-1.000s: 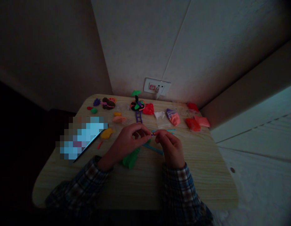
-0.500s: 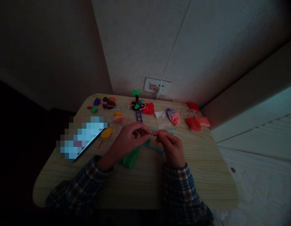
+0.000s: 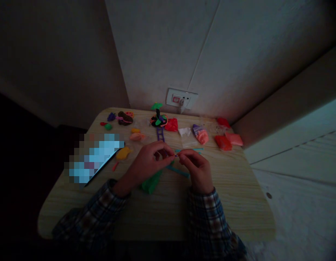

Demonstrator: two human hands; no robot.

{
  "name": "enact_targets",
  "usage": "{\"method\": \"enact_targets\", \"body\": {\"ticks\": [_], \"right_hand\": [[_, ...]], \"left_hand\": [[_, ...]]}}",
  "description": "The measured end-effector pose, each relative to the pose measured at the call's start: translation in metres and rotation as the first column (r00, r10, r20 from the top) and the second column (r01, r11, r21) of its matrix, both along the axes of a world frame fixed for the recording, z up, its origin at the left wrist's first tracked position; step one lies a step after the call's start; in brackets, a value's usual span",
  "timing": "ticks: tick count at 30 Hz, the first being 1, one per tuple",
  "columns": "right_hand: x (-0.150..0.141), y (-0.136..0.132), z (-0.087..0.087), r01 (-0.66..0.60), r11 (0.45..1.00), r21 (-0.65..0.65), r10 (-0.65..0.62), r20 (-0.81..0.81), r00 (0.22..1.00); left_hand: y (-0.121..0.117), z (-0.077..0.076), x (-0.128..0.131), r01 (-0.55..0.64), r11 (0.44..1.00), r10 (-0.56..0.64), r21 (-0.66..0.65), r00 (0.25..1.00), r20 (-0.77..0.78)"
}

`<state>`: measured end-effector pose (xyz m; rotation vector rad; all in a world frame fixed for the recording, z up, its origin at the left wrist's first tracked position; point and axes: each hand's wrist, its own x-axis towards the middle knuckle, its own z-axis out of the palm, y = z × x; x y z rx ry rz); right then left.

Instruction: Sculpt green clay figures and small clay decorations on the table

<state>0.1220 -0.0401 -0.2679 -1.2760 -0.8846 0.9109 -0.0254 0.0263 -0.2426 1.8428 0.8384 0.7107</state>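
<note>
Over the middle of the table, my left hand (image 3: pixel 154 156) and my right hand (image 3: pixel 196 166) meet fingertip to fingertip. Pinched between them is a tiny purplish piece of modelling clay (image 3: pixel 176 156), mostly hidden by the fingers. Beneath my left hand lies a green clay packet (image 3: pixel 151 183), partly covered. A blue stick-like tool (image 3: pixel 179 172) rests under the hands, and thinner blue tools (image 3: pixel 197 149) lie just behind. Farther back stands a clay model with a black base (image 3: pixel 158 121), a green top and a purple ladder (image 3: pixel 160 134) leaning down its front.
A tablet-like device with a blurred screen (image 3: pixel 95 159) lies left on the wooden table (image 3: pixel 233 203). Yellow clay (image 3: pixel 122 153) sits beside it. Red clay packets (image 3: pixel 223 143) are at the right, a purple and pink one (image 3: pixel 201 135) nearer the middle. A wall socket (image 3: pixel 181 98) is behind.
My right fingertips have shifted very slightly around the small purplish piece. Otherwise the hands and the things on the table stay where they were.
</note>
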Motion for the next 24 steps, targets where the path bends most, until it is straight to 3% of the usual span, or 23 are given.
{"method": "enact_targets", "body": {"ticks": [24], "right_hand": [[-0.0024,-0.0006,0.0012,0.017,1.0,-0.003,-0.017,0.026,1.0]], "left_hand": [[-0.0019,0.0006,0.0021,0.019,0.993,-0.015,0.12,0.999,-0.033]]}}
